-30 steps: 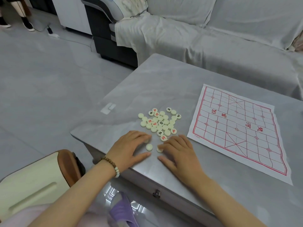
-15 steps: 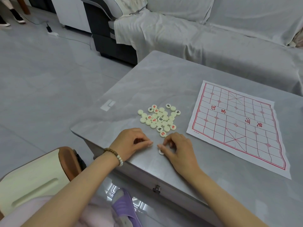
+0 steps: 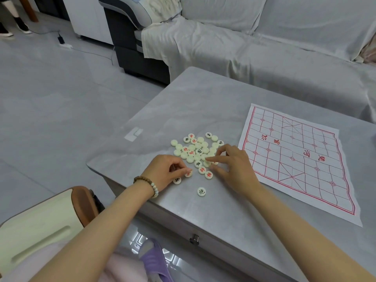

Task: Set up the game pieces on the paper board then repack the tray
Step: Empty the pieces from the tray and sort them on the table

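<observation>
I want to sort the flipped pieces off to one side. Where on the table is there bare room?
Free: the wide stretch of table beyond the piece pile, toward the sofa, and the near strip between the lone black-marked piece and the paper board. Crowded: around the pile, where the left hand and right hand work.

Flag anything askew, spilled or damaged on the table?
The paper board lies skewed to the table edge, creased, with its edges curling. The pieces sit in a loose heap left of it, many face down; none are on the board. One piece lies apart, near the front edge.
</observation>
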A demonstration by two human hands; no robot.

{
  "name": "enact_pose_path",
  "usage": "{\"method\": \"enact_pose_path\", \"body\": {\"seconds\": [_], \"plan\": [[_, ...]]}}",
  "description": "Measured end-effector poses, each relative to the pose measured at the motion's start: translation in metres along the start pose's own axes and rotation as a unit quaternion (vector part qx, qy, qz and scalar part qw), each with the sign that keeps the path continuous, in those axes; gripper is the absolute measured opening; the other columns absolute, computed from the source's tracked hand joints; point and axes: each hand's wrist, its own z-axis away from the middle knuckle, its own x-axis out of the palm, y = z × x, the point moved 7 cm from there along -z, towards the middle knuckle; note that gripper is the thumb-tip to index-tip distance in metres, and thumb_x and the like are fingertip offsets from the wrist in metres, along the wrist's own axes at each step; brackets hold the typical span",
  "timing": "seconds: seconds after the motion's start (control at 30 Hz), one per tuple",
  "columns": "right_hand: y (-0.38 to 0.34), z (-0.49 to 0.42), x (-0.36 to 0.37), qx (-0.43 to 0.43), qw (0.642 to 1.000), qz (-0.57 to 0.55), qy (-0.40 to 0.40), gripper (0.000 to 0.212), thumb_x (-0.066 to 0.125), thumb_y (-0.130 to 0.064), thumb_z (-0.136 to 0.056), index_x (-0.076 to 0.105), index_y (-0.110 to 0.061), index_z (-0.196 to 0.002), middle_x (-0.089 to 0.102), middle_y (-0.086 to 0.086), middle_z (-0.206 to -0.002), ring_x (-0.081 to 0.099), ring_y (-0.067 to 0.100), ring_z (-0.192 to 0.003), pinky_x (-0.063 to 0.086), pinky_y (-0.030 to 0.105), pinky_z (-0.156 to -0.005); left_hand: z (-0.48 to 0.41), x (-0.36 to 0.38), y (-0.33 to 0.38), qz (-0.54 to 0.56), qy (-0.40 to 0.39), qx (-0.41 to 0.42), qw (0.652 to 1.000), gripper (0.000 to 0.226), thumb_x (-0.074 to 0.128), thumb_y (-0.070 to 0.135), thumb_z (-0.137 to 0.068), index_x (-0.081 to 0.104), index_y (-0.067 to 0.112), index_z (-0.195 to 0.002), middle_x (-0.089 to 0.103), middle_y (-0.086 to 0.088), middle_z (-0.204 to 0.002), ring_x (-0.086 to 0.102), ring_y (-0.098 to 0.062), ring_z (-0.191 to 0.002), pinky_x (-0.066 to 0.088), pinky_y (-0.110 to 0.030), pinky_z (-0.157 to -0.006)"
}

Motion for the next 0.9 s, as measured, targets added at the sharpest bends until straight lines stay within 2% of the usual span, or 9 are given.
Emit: {"method": "enact_pose_path", "body": {"seconds": [0.17,0.27,0.37,0.43,0.53,0.6,0.7,0.83,0.9], "plan": [[0.003,-0.006,0.003,0.009,1.000,-0.004,-0.024,0.018,0.068,-0.038,-0.081,0.070,-0.031,-0.098,0.045,-0.012,-0.099,0.045,0.013,-0.090,0.024,0.026,-0.079,-0.003,0.003,0.000,-0.011,0.016,-0.002,1.000,0.011,0.073,0.032,-0.077,0.067,0.023,-0.077,0.057,0.012,-0.064,0.049,0.002,-0.057,0.040,-0.011,-0.058],[0.003,-0.010,0.006,0.012,0.999,-0.013,-0.046,0.022,0.064,-0.042,-0.084,0.066,-0.028,-0.101,0.045,-0.010,-0.104,0.041,0.010,-0.094,0.024,0.023,-0.083,-0.003,-0.002,0.004,-0.022,0.045,0.022,0.999,0.016,0.064,0.035,-0.084,0.064,0.029,-0.099,0.054,0.012,-0.079,0.048,0.000,-0.062,0.045,-0.018,-0.064],[0.001,-0.012,0.007,0.007,0.998,-0.017,-0.060,0.020,0.056,-0.040,-0.089,0.065,-0.026,-0.100,0.048,-0.006,-0.110,0.042,0.011,-0.099,0.025,0.023,-0.084,-0.001,-0.006,0.006,-0.107,0.052,0.045,0.992,0.030,0.049,0.041,-0.091,0.057,0.038,-0.120,0.046,0.014,-0.097,0.046,0.001,-0.062,0.036,-0.012,-0.059],[0.002,-0.012,0.009,0.005,0.998,-0.010,-0.060,0.020,0.053,-0.037,-0.092,0.065,-0.023,-0.099,0.049,-0.004,-0.111,0.043,0.013,-0.099,0.024,0.022,-0.082,-0.001,-0.005,0.004,-0.129,0.043,0.042,0.990,0.030,0.045,0.041,-0.093,0.056,0.040,-0.121,0.042,0.013,-0.102,0.044,0.000,-0.060,0.030,-0.008,-0.056],[0.002,-0.012,0.011,0.012,0.999,-0.008,-0.052,0.020,0.051,-0.033,-0.094,0.065,-0.020,-0.100,0.049,-0.003,-0.110,0.043,0.015,-0.098,0.025,0.023,-0.081,-0.002,-0.001,0.005,-0.147,0.026,0.050,0.988,0.028,0.046,0.039,-0.093,0.058,0.041,-0.119,0.040,0.013,-0.101,0.044,-0.001,-0.065,0.031,-0.008,-0.058],[0.003,-0.011,0.009,0.023,0.998,-0.030,-0.045,0.020,0.049,-0.031,-0.095,0.064,-0.019,-0.101,0.047,-0.006,-0.109,0.041,0.013,-0.097,0.025,0.023,-0.082,-0.004,-0.001,0.005,-0.159,0.028,0.054,0.985,0.028,0.047,0.039,-0.093,0.059,0.040,-0.118,0.039,0.013,-0.100,0.043,-0.004,-0.066,0.033,-0.011,-0.058],[0.008,-0.006,0.006,0.037,0.996,-0.070,-0.049,0.017,0.048,-0.031,-0.095,0.063,-0.022,-0.095,0.044,-0.011,-0.107,0.038,0.009,-0.096,0.026,0.022,-0.084,-0.006,-0.002,0.008,-0.163,0.034,0.060,0.984,0.026,0.049,0.038,-0.092,0.061,0.038,-0.116,0.038,0.013,-0.098,0.043,-0.004,-0.068,0.030,-0.006,-0.056],[0.013,-0.002,0.009,0.025,0.996,-0.031,-0.082,0.015,0.050,-0.035,-0.093,0.060,-0.023,-0.092,0.041,-0.013,-0.107,0.035,0.010,-0.096,0.028,0.026,-0.086,-0.008,-0.003,0.008,-0.159,0.040,0.052,0.985,0.023,0.054,0.039,-0.090,0.064,0.036,-0.110,0.038,0.015,-0.097,0.043,0.000,-0.063,0.029,-0.006,-0.055],[0.014,-0.004,0.006,0.029,0.997,-0.026,-0.066,0.013,0.056,-0.036,-0.090,0.060,-0.023,-0.089,0.043,-0.011,-0.104,0.036,0.011,-0.095,0.027,0.025,-0.084,-0.009,-0.003,0.009,-0.163,0.038,0.046,0.985,0.021,0.056,0.041,-0.088,0.063,0.036,-0.107,0.038,0.017,-0.097,0.043,0.003,-0.060,0.029,-0.007,-0.053]]}}
